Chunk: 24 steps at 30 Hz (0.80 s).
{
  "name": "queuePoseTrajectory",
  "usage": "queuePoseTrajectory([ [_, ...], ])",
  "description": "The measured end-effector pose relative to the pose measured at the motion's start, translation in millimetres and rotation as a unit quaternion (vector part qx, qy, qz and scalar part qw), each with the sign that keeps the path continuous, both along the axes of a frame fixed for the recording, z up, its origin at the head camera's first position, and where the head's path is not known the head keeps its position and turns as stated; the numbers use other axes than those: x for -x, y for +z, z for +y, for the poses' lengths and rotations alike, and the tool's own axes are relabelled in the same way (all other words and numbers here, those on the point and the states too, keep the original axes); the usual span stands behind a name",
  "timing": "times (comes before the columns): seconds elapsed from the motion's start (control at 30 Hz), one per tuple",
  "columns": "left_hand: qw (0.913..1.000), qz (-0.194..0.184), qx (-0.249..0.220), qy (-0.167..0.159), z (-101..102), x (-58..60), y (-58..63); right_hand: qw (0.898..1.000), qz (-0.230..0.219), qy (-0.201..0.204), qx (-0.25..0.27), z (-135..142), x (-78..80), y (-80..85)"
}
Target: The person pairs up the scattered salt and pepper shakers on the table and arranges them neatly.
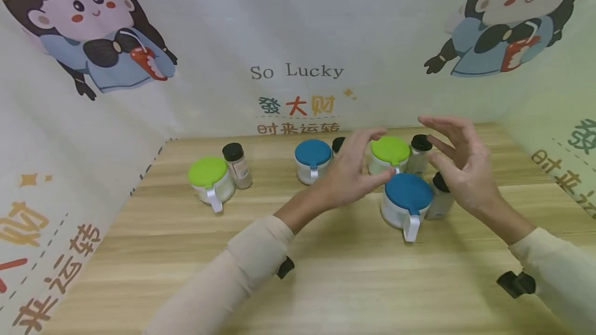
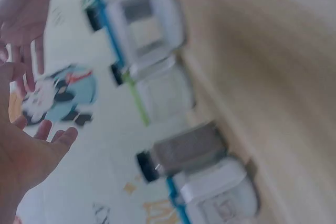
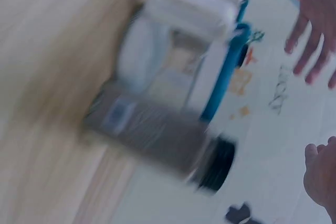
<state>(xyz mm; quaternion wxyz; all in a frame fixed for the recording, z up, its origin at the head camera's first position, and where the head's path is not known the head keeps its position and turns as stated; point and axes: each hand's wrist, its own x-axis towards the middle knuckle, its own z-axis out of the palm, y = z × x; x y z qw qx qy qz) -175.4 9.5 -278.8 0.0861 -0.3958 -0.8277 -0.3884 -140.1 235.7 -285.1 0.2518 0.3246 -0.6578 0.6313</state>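
Both hands hover over the right half of the table, fingers spread and loosely bent, with nothing held. The left hand (image 1: 351,174) is above and left of the front blue-lidded seasoning jar (image 1: 408,193), which has a white handle. To that jar's right, the right hand (image 1: 465,169) hangs over a black-capped spice bottle (image 1: 440,198). Behind them stand a green-lidded jar (image 1: 390,151) and another black-capped bottle (image 1: 420,154). The right wrist view shows the nearby spice bottle (image 3: 152,129) beside the blue-lidded jar (image 3: 142,51), both blurred.
Farther left are a second blue-lidded jar (image 1: 313,156), a bottle (image 1: 339,143) partly hidden by the left hand, another green-lidded jar (image 1: 211,180) and its neighbouring spice bottle (image 1: 238,167). A printed curtain (image 1: 209,40) borders the wooden table (image 1: 326,283) at the back and sides.
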Motion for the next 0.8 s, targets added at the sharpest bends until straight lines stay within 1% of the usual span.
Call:
queuePoseTrajectory([
  [0.13, 0.9992, 0.004, -0.038, 0.010, -15, 8.4, 18.7, 0.999, -0.008, 0.016, -0.028, -30, 7.6, 7.1],
  [0.23, 0.9973, 0.007, -0.072, 0.007, -28, 12.6, 32.9, 0.997, -0.044, 0.036, -0.053, -53, 10.8, 15.7],
  [0.3, 0.9950, 0.005, -0.100, 0.006, -38, 14.6, 40.4, 0.993, -0.076, 0.056, -0.068, -69, 11.7, 21.6],
  [0.37, 0.9923, -0.001, -0.124, 0.008, -50, 15.3, 46.8, 0.989, -0.099, 0.073, -0.082, -85, 12.9, 26.4],
  [0.4, 0.9911, -0.003, -0.132, 0.011, -57, 15.6, 49.0, 0.987, -0.105, 0.078, -0.092, -93, 14.0, 27.9],
  [0.47, 0.9896, -0.004, -0.142, 0.022, -71, 15.1, 51.3, 0.987, -0.106, 0.086, -0.085, -110, 17.4, 28.5],
  [0.5, 0.9893, -0.006, -0.143, 0.027, -79, 14.7, 51.8, 0.988, -0.103, 0.084, -0.081, -119, 19.6, 28.1],
  [0.6, 0.9872, -0.007, -0.152, 0.048, -103, 12.7, 52.4, 0.991, -0.095, 0.063, -0.072, -145, 27.1, 25.3],
  [0.67, 0.9842, -0.007, -0.166, 0.061, -122, 12.1, 52.4, 0.992, -0.093, 0.049, -0.069, -163, 33.0, 23.7],
  [0.73, 0.9813, -0.005, -0.174, 0.082, -141, 11.7, 52.9, 0.991, -0.100, 0.042, -0.074, -182, 39.0, 22.4],
  [0.8, 0.9795, 0.000, -0.170, 0.107, -160, 13.5, 52.0, 0.989, -0.112, 0.039, -0.088, -199, 45.8, 20.2],
])
